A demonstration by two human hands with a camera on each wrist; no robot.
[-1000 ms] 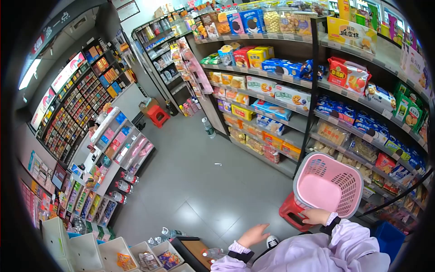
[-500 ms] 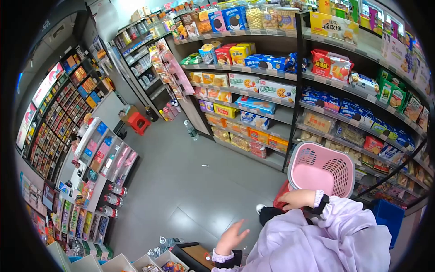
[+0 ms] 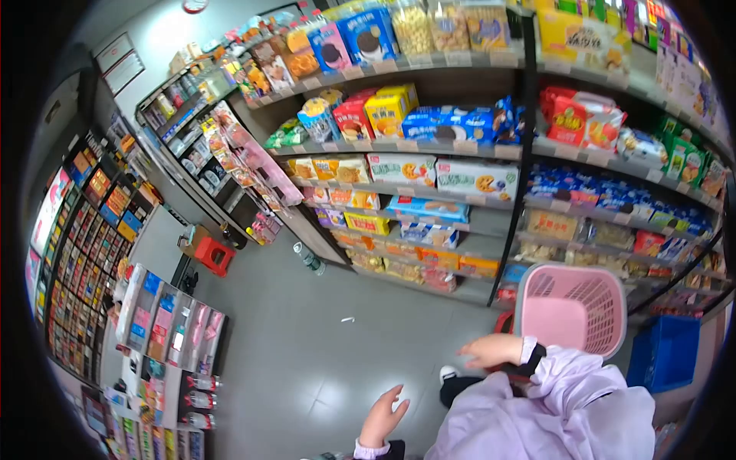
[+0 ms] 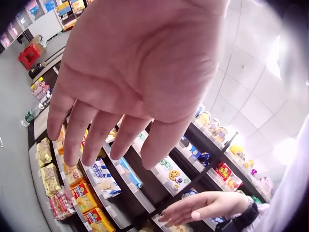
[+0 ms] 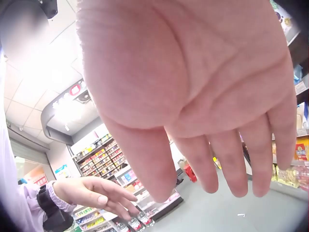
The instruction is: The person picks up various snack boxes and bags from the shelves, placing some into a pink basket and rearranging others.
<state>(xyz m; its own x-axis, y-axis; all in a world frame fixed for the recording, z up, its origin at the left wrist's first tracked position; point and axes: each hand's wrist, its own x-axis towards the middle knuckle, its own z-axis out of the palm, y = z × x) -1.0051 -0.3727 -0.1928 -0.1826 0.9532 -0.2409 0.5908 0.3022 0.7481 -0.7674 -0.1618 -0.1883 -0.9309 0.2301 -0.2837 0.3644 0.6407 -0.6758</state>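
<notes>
My left hand (image 3: 383, 418) is held out over the floor at the bottom of the head view, fingers spread and nothing in it. In the left wrist view its bare palm (image 4: 140, 67) faces the camera, fingers straight. My right hand (image 3: 491, 350) hovers with relaxed fingers just left of a pink plastic basket (image 3: 563, 318), overlapping its near side. The right wrist view shows that palm (image 5: 212, 77) bare too. The basket sits on a red stool (image 3: 504, 322), mostly hidden behind it.
Snack shelves (image 3: 471, 207) run along the far side and right, with a blue bin (image 3: 667, 356) beside the basket. At left stands a counter display (image 3: 172, 322) with bottles (image 3: 203, 400) at its base. A water bottle (image 3: 309, 259) and another red stool (image 3: 214, 255) stand farther off.
The head view has turned, and the candy bins at lower left have left it. My right hand has drawn back from the red stool. My left hand's fingers now point up more.
</notes>
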